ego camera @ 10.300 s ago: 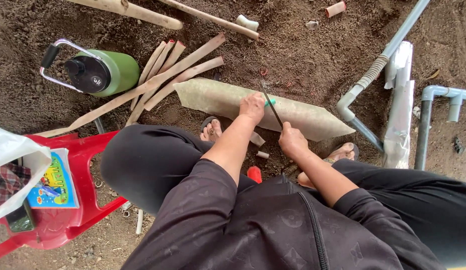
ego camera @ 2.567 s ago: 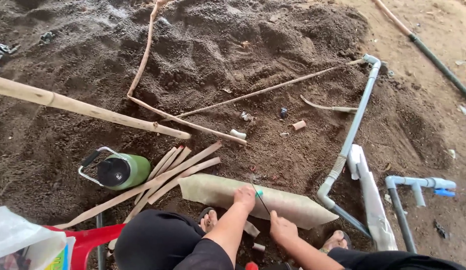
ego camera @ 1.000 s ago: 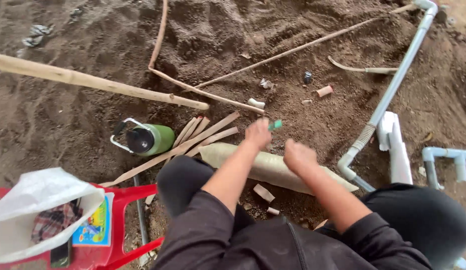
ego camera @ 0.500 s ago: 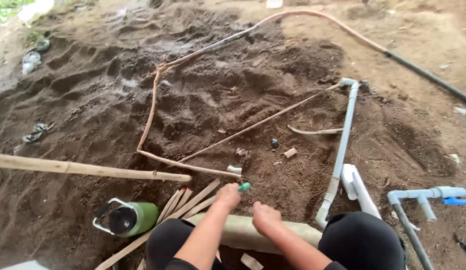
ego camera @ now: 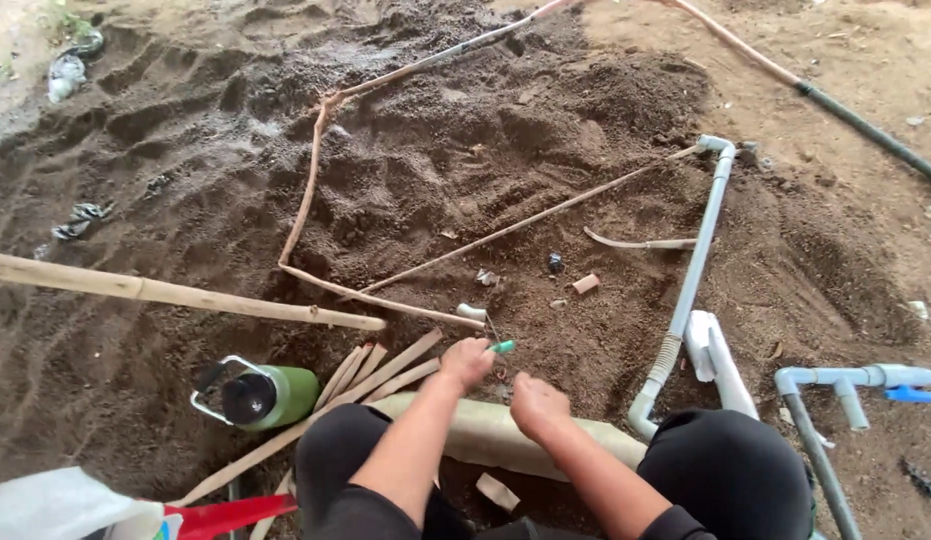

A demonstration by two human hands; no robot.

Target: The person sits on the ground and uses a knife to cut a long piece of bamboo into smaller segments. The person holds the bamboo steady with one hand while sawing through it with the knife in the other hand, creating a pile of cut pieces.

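Note:
My left hand [ego camera: 467, 362] is closed around a thin tool with a green handle [ego camera: 503, 347], its tip pointing out over the dark soil. Just to the right, my right hand [ego camera: 537, 404] hovers with its fingers curled, and I cannot see anything in it. Both hands are above a pale, wide split piece of bamboo [ego camera: 506, 432] that lies across in front of my knees. Several thin bamboo strips [ego camera: 376, 375] fan out to the left of the hands.
A green flask [ego camera: 256, 396] lies on its side at the left. A long bamboo pole [ego camera: 176, 293] crosses the left. Grey plastic pipes [ego camera: 696, 275] and a tap assembly [ego camera: 846, 380] stand at the right. A red stool [ego camera: 221, 518] and a white bag [ego camera: 66, 505] sit bottom left.
The view has tilted up toward the soil mound. My hands have stayed close together over the split bamboo, the left one keeping hold of the green-handled tool.

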